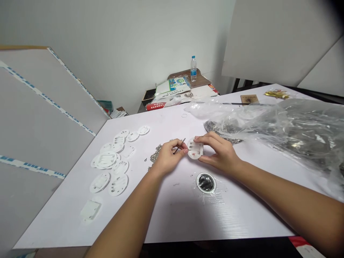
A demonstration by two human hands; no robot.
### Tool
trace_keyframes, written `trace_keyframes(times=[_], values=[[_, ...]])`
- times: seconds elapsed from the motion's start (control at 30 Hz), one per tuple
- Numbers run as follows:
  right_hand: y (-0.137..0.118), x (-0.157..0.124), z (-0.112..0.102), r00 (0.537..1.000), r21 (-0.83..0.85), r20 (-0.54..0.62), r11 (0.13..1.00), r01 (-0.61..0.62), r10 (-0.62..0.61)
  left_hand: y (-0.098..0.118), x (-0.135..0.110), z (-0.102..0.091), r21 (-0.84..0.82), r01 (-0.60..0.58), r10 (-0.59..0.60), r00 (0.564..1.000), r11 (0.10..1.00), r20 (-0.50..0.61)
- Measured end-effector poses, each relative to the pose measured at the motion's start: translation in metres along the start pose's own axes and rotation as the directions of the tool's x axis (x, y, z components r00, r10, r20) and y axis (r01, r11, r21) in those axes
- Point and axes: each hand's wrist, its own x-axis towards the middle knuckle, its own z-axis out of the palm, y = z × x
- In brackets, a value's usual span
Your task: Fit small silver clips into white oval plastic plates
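My right hand point(219, 152) grips a small round white plastic disc point(195, 149) with metal contacts, held just above the white table point(166, 211). My left hand point(168, 157) is closed around a thin dark tool point(179, 146) whose tip points up and right, and its fingertips touch the disc's left edge. Behind my left hand lies a heap of small metal pieces point(156, 157). In front of my hands rests a white ring with a dark centre point(205, 182), partly in clear wrap.
Several white discs point(111, 165) are spread over the table's left side, and a rectangular white part point(90, 210) lies near the front-left. Large crumpled clear plastic bags point(290, 125) holding metal parts cover the right. A water bottle point(193, 68) and papers sit on a far stand.
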Motion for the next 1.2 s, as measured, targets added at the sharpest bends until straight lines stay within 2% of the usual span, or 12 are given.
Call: trace_keyframes(times=[0.13, 0.27, 0.4, 0.53, 0.77, 0.97, 1.07, 1.2], values=[[-0.001, 0.001, 0.000, 0.999, 0.007, -0.037, 0.999, 0.039, -0.038, -0.005, 0.002, -0.005, -0.191, 0.103, -0.093, 0.994, 0.976, 0.063], [-0.002, 0.003, -0.001, 0.994, 0.039, -0.085, 0.997, 0.070, -0.067, -0.011, 0.002, -0.010, -0.363, 0.291, -0.210, 0.946, 0.885, 0.246], [-0.004, 0.003, -0.002, 0.988, 0.099, -0.144, 0.993, 0.061, -0.047, -0.012, 0.000, -0.011, -0.500, 0.315, -0.134, 0.922, 0.807, 0.364], [-0.009, 0.003, -0.001, 0.984, 0.160, -0.170, 0.984, 0.084, -0.056, -0.014, -0.001, -0.007, -0.540, 0.340, -0.097, 0.899, 0.770, 0.427], [-0.013, 0.003, -0.001, 0.977, 0.165, -0.183, 0.976, 0.139, -0.109, -0.025, 0.000, 0.002, -0.598, 0.254, -0.045, 0.939, 0.760, 0.342], [-0.015, 0.004, -0.001, 0.971, 0.140, -0.196, 0.976, 0.165, -0.136, -0.028, 0.001, 0.005, -0.622, 0.183, 0.019, 0.953, 0.761, 0.304], [-0.013, 0.002, -0.002, 0.982, 0.118, -0.152, 0.984, 0.132, -0.114, -0.028, 0.002, 0.005, -0.573, 0.159, 0.009, 0.960, 0.804, 0.278], [-0.005, 0.000, -0.003, 0.996, 0.065, -0.072, 0.996, 0.066, -0.061, -0.021, 0.002, 0.003, -0.407, 0.159, -0.068, 0.971, 0.900, 0.229]])
